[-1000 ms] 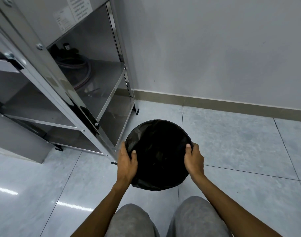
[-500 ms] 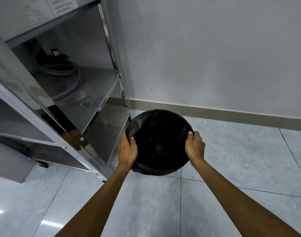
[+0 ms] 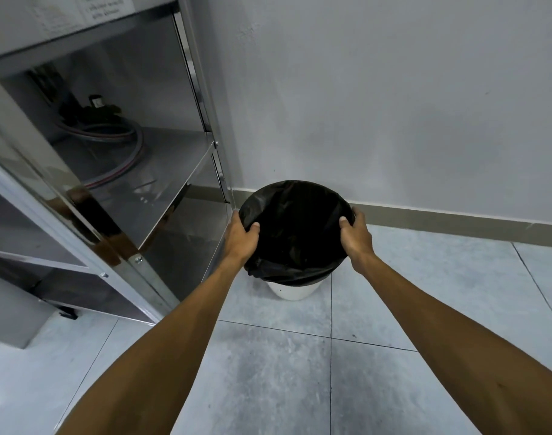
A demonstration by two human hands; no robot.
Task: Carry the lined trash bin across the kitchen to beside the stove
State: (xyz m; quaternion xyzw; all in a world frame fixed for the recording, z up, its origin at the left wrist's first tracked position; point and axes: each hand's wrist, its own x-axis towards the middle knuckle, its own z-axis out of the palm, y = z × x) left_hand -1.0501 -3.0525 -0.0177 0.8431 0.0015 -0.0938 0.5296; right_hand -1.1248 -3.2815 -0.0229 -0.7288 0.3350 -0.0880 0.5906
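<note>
Trash bin [image 3: 295,290], black-lined, sits by the wall's baseboard [image 3: 441,219], just beside the steel shelf unit [image 3: 186,171]; left hand [image 3: 241,238] and right hand [image 3: 356,237] clasp its rim, open tiled floor [image 3: 425,309] rightward.

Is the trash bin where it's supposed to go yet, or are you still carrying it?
Nearly there. Done: the trash bin, black liner in place, is by the wall beside the steel stand. In hand: left hand and right hand grip its rim. Left: letting go; whether it rests on the floor is unclear.
</note>
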